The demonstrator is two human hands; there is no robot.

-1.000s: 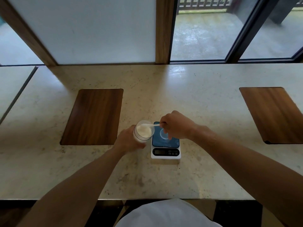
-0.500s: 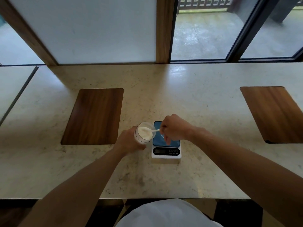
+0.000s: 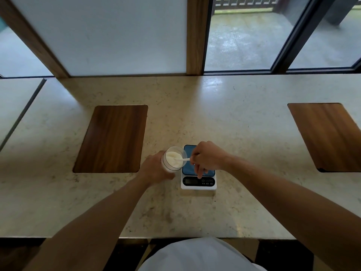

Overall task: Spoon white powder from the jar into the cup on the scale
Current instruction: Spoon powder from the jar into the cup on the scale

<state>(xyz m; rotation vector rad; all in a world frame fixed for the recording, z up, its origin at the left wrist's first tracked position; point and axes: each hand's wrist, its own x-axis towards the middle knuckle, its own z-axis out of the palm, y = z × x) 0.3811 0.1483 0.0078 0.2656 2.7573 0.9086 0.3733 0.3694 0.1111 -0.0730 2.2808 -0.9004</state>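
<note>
A clear jar [image 3: 174, 159] of white powder is tilted toward me just left of the scale, held from below by my left hand [image 3: 154, 170]. My right hand [image 3: 208, 158] pinches a white spoon [image 3: 181, 159] whose bowl is down in the jar's powder. The small white scale [image 3: 198, 182] with a blue platform sits under my right hand. That hand hides the cup on the scale.
The beige stone counter [image 3: 195, 106] has a dark wooden inlay at the left [image 3: 111, 138] and another at the far right [image 3: 330, 135]. A wall panel and glass doors stand behind the counter. The counter's front edge is close to my body.
The spoon's bowl has sunk from over the jar's rim into the powder. Jar and both hands have shifted slightly down and toward the scale.
</note>
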